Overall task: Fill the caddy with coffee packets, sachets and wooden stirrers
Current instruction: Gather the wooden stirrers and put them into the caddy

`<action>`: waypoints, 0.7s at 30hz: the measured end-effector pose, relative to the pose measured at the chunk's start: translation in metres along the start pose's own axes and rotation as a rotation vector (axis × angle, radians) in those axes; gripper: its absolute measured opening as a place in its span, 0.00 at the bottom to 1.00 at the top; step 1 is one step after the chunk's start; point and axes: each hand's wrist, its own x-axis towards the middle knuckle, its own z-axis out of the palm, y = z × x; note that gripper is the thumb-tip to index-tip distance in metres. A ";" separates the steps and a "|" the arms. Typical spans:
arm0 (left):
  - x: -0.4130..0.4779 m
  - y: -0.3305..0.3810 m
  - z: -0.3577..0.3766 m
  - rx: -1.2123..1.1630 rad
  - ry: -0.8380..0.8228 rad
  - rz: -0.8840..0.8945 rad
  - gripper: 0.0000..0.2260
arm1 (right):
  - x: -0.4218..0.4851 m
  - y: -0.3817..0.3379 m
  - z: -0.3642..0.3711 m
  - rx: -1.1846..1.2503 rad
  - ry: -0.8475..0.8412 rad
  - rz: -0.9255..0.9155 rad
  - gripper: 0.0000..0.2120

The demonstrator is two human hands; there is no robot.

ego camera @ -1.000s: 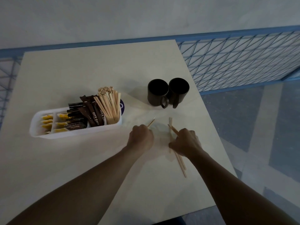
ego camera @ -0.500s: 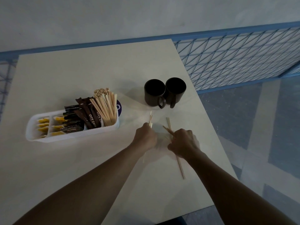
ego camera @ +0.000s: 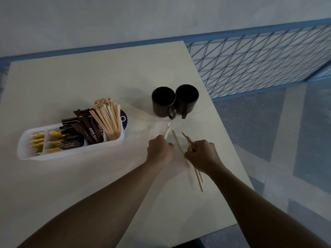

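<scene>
It looked like a café or canteen seating corner. A plain pale table [ego camera: 89, 83] stood against a bare grey wall [ego camera: 125, 18], with a blue wire-mesh railing [ego camera: 259, 56] along one side and a blue-grey tiled floor [ego camera: 295, 140] below. On the table sat a white caddy [ego camera: 71, 154] stocked with branded coffee packets [ego camera: 93, 135], yellow sachets [ego camera: 38, 141] and wooden stirrers [ego camera: 109, 119], and two dark mugs [ego camera: 161, 110] stood nearby.
</scene>
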 end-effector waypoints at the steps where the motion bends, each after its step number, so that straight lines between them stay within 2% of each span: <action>1: 0.000 0.001 0.003 0.005 0.013 0.007 0.17 | 0.000 0.001 -0.003 0.018 0.010 0.002 0.08; 4: 0.002 0.007 0.014 0.030 0.047 0.031 0.21 | 0.003 0.003 -0.011 0.009 0.039 0.006 0.13; 8: 0.001 0.013 0.025 0.071 0.070 0.044 0.24 | 0.008 0.008 -0.016 -0.026 0.035 0.019 0.12; 15: 0.005 0.016 0.030 0.241 0.106 0.095 0.13 | 0.016 0.012 -0.018 -0.084 0.005 0.012 0.11; 21: 0.003 0.010 0.023 0.257 0.082 0.139 0.14 | 0.018 0.007 -0.013 -0.072 -0.008 -0.007 0.11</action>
